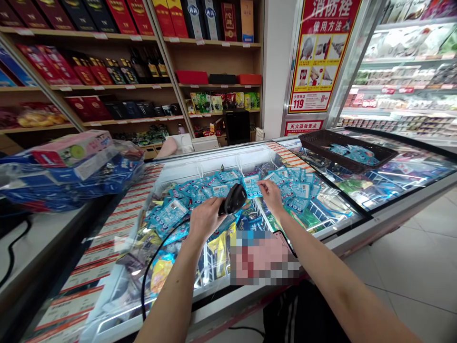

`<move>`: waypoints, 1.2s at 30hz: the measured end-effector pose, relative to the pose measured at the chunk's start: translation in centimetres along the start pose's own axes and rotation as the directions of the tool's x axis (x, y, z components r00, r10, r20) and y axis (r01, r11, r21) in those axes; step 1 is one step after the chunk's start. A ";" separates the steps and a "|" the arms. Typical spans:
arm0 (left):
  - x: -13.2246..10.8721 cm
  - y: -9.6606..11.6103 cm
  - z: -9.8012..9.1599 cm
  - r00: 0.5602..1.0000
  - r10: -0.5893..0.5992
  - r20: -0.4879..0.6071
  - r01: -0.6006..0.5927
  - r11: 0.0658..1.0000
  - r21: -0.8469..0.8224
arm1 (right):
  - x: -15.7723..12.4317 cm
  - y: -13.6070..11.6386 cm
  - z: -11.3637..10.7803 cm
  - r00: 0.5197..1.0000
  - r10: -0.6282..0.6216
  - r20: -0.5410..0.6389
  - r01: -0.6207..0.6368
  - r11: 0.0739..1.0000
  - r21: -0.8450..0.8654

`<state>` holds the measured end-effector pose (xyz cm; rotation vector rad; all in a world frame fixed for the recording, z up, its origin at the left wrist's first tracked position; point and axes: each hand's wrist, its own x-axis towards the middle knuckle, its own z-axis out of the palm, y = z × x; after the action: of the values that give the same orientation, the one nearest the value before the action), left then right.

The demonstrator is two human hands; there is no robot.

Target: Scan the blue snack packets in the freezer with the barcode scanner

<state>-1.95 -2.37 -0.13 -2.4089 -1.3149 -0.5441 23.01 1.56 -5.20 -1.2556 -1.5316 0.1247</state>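
- At far left I see a clear plastic bag [71, 178] of blue and pink boxes on a dark counter, and above it, in the upper left, wooden shelves [89, 62] of red and black gift boxes.
- Lower left of center, my left hand [205, 219] comes in from the bottom edge. Its fingers [210, 214] curl around a black handheld barcode scanner [232, 199], with the fingertips partly hidden behind its body. A black coiled cord [157, 257] drops from it toward the bottom of the frame.
- At center, the scanner's head tilts toward a blue packet [252, 186], just beside it but not visibly touching. That close, angled pairing looks steady, with both wrists kept low.
- Right of center, my right hand [270, 196] holds that packet above a heap of similar blue packets [289, 190] in a glass-topped chest freezer [214, 157]. Its thumb and fingertips [263, 185] pinch the packet's edge, leaving its printed face up and uncovered.
- Below my hands, a pixelated patch [264, 259] hides whatever lies there.
- At upper right, a brown woven basket [342, 147] of blue packets sits on the freezer's glass. Beyond it stand a red-framed sign [321, 57] and a refrigerated display [403, 71].
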 end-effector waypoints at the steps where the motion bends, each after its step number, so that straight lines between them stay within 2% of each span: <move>1: 0.0 0.0 0.0 1.000 -0.002 0.000 0.002 1.000 0.003 | 0.0 0.0 0.0 1.000 0.001 -0.002 -0.001 1.000 0.002; 10: -0.1 -0.5 0.2 1.000 -0.010 0.006 0.010 0.999 0.046 | -0.2 -0.1 -0.6 0.990 0.104 -0.097 -0.103 0.995 0.018; 15: -0.1 -0.8 0.3 1.000 -0.020 0.003 0.020 0.998 0.058 | -0.1 0.0 -1.1 0.977 0.104 -0.187 -0.126 0.986 -0.109; 18: -0.1 -0.9 0.4 1.000 -0.022 0.004 0.021 0.998 0.066 | 0.0 0.3 -1.5 0.974 0.101 -0.202 -0.144 0.967 -0.211; 25: -0.1 -1.0 0.4 0.999 -0.046 0.001 0.046 0.997 0.069 | -0.1 1.1 -2.7 0.967 0.178 -0.183 -0.246 0.840 -0.484; 31: -0.2 -1.3 0.2 0.997 -0.076 -0.002 0.076 0.992 0.096 | -0.4 0.9 -2.9 0.954 0.205 -0.220 -0.298 0.737 -0.606; 34: -0.2 -1.4 0.2 0.995 -0.101 0.005 0.099 0.989 0.108 | -0.4 1.0 -2.9 0.952 0.163 -0.258 -0.287 0.764 -0.577; 36: -0.3 -1.4 0.2 0.993 -0.114 0.010 0.112 0.988 0.107 | -0.4 1.1 -2.7 0.971 0.116 -0.210 -0.213 0.823 -0.527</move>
<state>-3.24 -1.76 -0.24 -2.2686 -1.4567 -0.4729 25.72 0.38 -5.11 -1.8049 -1.3475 -0.3297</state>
